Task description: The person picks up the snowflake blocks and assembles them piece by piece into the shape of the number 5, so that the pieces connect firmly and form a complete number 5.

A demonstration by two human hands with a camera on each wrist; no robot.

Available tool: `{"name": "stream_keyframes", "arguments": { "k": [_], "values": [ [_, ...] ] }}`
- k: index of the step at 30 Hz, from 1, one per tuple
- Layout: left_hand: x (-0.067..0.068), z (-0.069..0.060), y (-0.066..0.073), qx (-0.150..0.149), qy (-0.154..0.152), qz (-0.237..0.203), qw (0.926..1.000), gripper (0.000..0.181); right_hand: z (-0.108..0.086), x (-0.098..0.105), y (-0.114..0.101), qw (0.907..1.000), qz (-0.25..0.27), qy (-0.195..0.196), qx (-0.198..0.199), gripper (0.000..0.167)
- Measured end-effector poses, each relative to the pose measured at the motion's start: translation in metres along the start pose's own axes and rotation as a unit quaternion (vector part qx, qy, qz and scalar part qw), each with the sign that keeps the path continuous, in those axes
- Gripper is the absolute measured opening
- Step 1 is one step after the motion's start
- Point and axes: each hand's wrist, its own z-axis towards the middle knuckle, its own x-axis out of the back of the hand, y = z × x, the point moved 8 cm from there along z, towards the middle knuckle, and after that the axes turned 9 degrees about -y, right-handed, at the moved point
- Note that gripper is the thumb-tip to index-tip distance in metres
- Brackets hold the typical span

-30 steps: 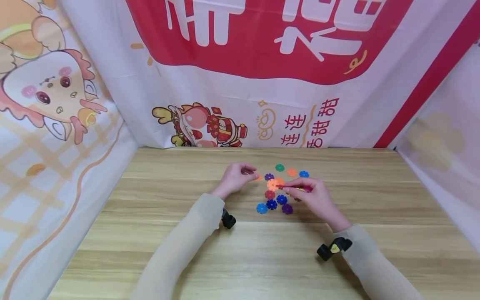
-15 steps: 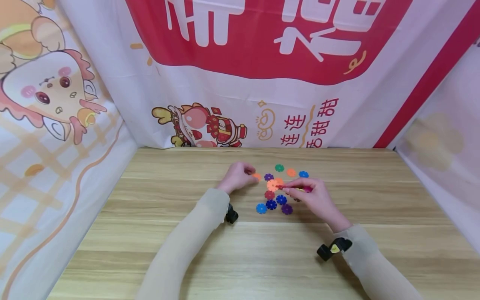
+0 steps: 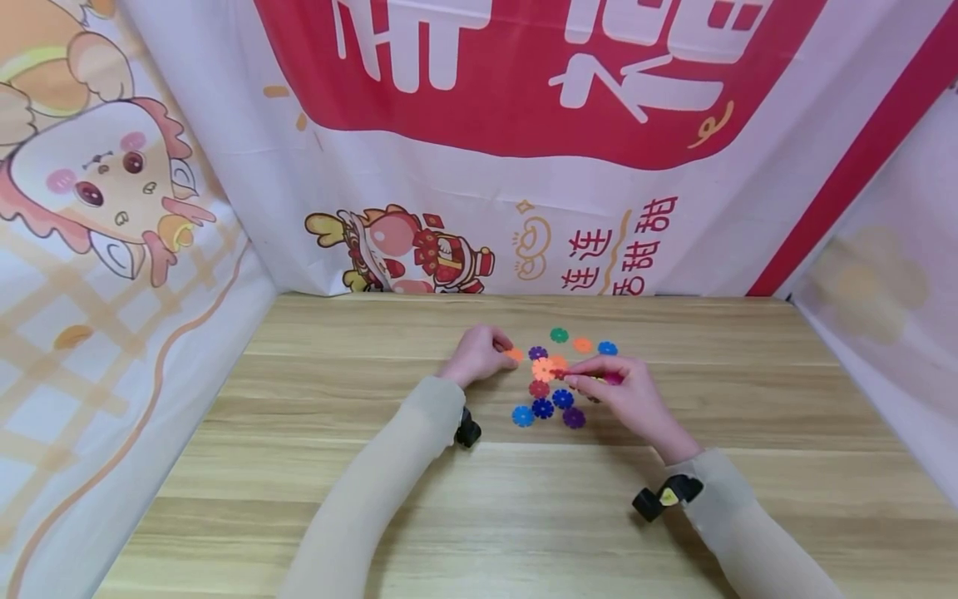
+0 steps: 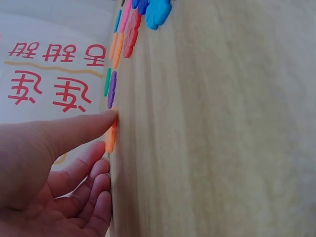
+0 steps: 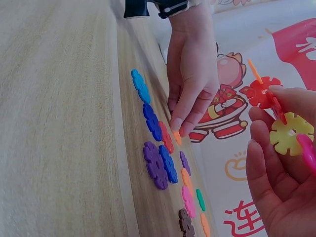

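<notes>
Left hand (image 3: 475,356) edged inward, pinching orange disc (image 3: 514,355); right hand (image 3: 632,399) grips linked discs (image 5: 260,93), yellow disc (image 5: 283,140) clear only in right-wrist view.

Seemingly a cloth-walled booth: printed drapes (image 3: 441,170), wooden tabletop (image 3: 554,516).

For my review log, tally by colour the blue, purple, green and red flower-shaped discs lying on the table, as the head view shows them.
Blue discs: 4
Purple discs: 2
Green disc: 1
Red disc: 1
Total: 8
</notes>
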Motion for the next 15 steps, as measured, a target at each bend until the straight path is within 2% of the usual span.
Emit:
{"name": "stream_keyframes", "arguments": {
  "k": [5,9,15],
  "values": [
    [0.0006,-0.0011,0.0018,-0.006,0.000,0.005,1.0000,0.028,0.0005,0.0017,0.0014,1.0000,-0.003,0.002,0.006,0.022],
    [-0.0001,-0.0019,0.0017,-0.018,-0.008,0.012,0.9997,0.018,0.0002,0.0022,0.0021,1.0000,0.002,0.003,0.004,0.022],
    [0.0011,-0.0069,0.0010,-0.031,-0.006,-0.002,0.9995,0.012,-0.0007,0.0036,0.0029,0.9999,0.009,0.010,-0.004,0.023]
  ]
}}
